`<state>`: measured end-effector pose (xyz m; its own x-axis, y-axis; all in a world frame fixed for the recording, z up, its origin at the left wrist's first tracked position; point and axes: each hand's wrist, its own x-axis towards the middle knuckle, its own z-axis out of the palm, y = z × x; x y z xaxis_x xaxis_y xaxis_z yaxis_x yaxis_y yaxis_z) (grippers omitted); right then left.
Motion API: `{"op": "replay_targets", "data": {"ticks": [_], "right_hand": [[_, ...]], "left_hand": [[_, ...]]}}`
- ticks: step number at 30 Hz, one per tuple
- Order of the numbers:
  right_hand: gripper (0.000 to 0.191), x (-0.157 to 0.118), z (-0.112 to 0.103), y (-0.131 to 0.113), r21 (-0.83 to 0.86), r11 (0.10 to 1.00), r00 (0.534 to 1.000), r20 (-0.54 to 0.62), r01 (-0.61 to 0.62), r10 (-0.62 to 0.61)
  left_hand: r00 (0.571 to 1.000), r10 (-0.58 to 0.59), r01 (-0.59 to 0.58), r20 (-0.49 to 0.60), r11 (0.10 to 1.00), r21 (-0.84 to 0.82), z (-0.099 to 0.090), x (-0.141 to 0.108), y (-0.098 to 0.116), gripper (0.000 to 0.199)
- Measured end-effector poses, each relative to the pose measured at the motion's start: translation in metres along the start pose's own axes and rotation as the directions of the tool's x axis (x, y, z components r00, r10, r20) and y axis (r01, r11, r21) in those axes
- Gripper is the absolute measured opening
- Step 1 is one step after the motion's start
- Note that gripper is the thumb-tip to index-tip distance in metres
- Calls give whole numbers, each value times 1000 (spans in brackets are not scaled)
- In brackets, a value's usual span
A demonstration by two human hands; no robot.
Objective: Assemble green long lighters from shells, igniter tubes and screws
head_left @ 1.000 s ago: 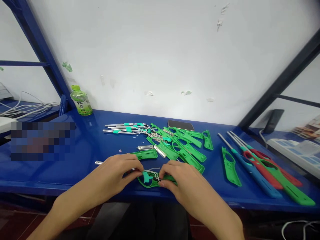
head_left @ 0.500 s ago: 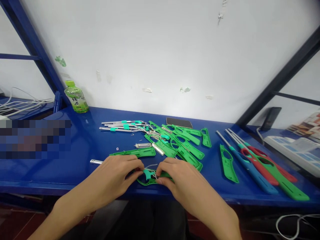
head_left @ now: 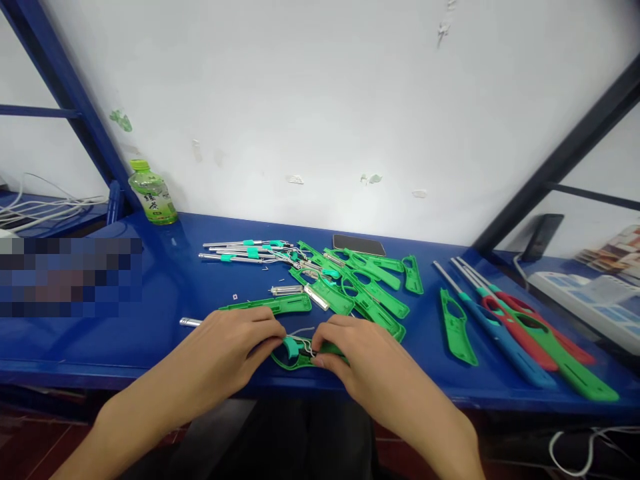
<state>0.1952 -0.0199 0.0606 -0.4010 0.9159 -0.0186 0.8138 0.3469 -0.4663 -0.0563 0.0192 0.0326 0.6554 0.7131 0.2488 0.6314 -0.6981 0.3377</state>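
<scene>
An open green shell (head_left: 295, 366) lies at the near edge of the tabletop (head_left: 240, 283), hollow side up, presumably so the fingers can reach in from above. The left hand (head_left: 245, 337) is closed in a pinch on the teal piece (head_left: 291, 347), though what else it grips is hidden; the right hand (head_left: 353, 343) grips the shell's 3 o'clock end beside white wires (head_left: 309, 346), which seems to steady both. A metal tube (head_left: 190, 322) pokes out at 9 o'clock past the left hand, apparently too long to keep inside the shell. Just beyond, at 12 o'clock, sits a shell half (head_left: 295, 305), likely kept within reach. Metal rods (head_left: 230, 252) lie roughly parallel at 11 o'clock and green shells (head_left: 379, 273) overlap at 1 o'clock, so like parts look grouped. The long lighters (head_left: 520, 343) at 3 o'clock lie well apart, perhaps to avoid mixing with the loose pieces
</scene>
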Motion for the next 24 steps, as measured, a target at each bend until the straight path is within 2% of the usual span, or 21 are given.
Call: {"op": "replay_targets", "data": {"ticks": [9, 24], "right_hand": [[10, 0, -1, 3, 21, 999, 999, -10, 33, -33], [11, 2, -2, 8, -7, 997, 996, -53, 75, -76]], "left_hand": [[1000, -14, 14, -1, 997, -73, 1, 8, 1, 21], [998, 25, -28, -54, 998, -58, 8, 10, -2, 22]]}}
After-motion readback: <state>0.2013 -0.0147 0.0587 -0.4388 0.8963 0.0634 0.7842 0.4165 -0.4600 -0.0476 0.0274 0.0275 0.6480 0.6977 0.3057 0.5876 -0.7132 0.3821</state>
